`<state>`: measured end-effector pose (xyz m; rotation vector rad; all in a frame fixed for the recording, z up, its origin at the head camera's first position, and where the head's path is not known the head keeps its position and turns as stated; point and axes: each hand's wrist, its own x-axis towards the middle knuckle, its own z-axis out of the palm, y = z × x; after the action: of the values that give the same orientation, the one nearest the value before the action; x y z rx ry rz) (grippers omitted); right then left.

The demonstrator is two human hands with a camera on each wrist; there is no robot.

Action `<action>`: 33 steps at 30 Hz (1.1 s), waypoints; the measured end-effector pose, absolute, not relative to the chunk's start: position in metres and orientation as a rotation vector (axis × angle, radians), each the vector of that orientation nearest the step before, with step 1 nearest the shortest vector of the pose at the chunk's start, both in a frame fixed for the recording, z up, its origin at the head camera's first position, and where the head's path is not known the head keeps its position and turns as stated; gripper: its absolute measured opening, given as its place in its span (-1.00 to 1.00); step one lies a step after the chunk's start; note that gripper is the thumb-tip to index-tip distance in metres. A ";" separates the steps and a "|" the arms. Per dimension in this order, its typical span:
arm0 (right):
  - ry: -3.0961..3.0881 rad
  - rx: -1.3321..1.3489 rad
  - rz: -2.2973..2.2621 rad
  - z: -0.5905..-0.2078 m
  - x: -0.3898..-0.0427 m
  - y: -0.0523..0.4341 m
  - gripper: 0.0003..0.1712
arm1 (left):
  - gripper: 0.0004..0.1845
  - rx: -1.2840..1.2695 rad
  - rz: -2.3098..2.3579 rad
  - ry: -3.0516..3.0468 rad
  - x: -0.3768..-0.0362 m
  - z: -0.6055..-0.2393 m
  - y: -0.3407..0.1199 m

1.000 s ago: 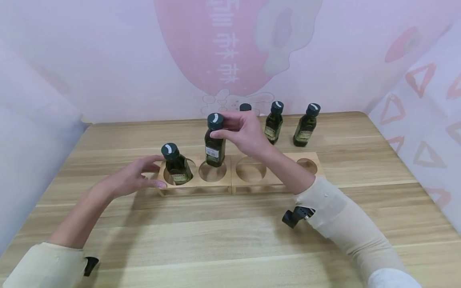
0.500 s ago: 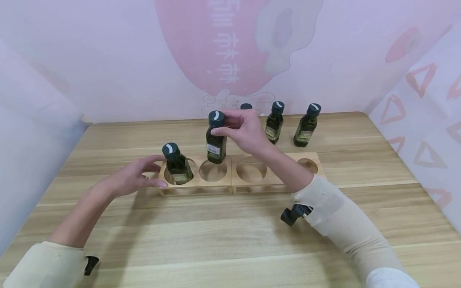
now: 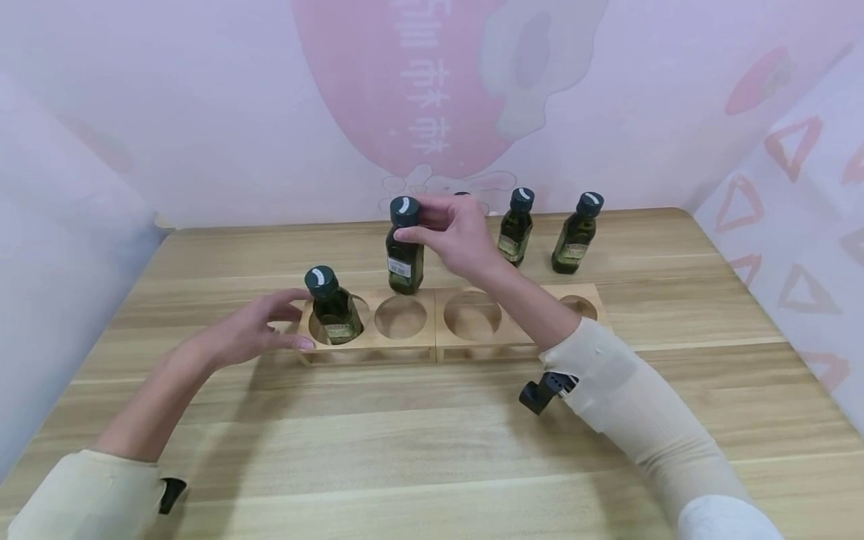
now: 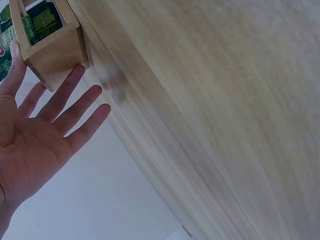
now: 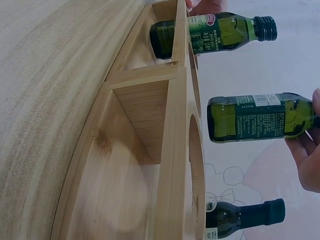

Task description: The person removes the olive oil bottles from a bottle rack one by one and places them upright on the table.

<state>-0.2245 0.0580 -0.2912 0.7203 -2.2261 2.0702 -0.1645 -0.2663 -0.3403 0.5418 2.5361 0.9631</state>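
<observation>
My right hand (image 3: 462, 236) pinches a small dark-green glass oil bottle (image 3: 405, 259) near its neck, just under the green cap. In the right wrist view, the bottle's base hangs above the wooden rack (image 5: 175, 135), well apart from its round holes. Another oil bottle (image 3: 337, 315) stands tilted in the leftmost hole. My left hand (image 3: 253, 334) is at the rack's left end, thumb by the front corner and fingers toward the back. Seen from the left wrist, its fingers (image 4: 80, 112) are spread and fairly straight, with fingertips right at the end board (image 4: 57, 57).
Behind the rack's right half stand two more oil bottles, one in the middle (image 3: 516, 229) and one farther right (image 3: 574, 236). A third bottle's cap (image 3: 462, 194) peeks out behind my right hand. A printed curtain (image 3: 236, 112) rises at the table's back edge (image 3: 628, 212).
My right hand has raised the bottle a little, away from the rack's second hole, its base now near the rack's back edge in the head view. The left hand has stayed put.
</observation>
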 end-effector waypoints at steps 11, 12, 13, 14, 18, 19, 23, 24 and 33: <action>-2.229 0.698 2.093 -0.293 -0.231 0.053 -0.51 | -0.14 0.524 0.966 2.530 -0.165 -0.341 -0.267; -2.230 0.695 2.092 -0.294 -0.232 0.053 -0.51 | -0.14 0.524 0.967 2.529 -0.164 -0.341 -0.267; -2.229 0.692 2.091 -0.295 -0.233 0.052 -0.50 | -0.14 0.524 0.968 2.528 -0.164 -0.341 -0.267; -2.228 0.689 2.093 -0.295 -0.234 0.051 -0.50 | -0.14 0.525 0.972 2.526 -0.164 -0.341 -0.267; -2.226 0.675 2.091 -0.296 -0.237 0.050 -0.48 | -0.16 0.534 0.989 2.521 -0.164 -0.341 -0.267; -2.223 0.675 2.094 -0.296 -0.237 0.050 -0.48 | -0.16 0.535 0.990 2.521 -0.164 -0.341 -0.267; -2.217 0.671 2.107 -0.298 -0.240 0.048 -0.47 | -0.16 0.533 0.989 2.518 -0.164 -0.340 -0.267; -2.217 0.669 2.110 -0.298 -0.240 0.048 -0.46 | -0.16 0.533 0.988 2.518 -0.164 -0.340 -0.267; -2.215 0.654 2.144 -0.303 -0.246 0.044 -0.46 | -0.16 0.532 0.985 2.519 -0.165 -0.340 -0.267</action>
<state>-0.2455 0.0442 -0.3027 0.6541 -2.2151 2.1437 -0.1647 -0.2668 -0.3400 0.5321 2.5187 0.9849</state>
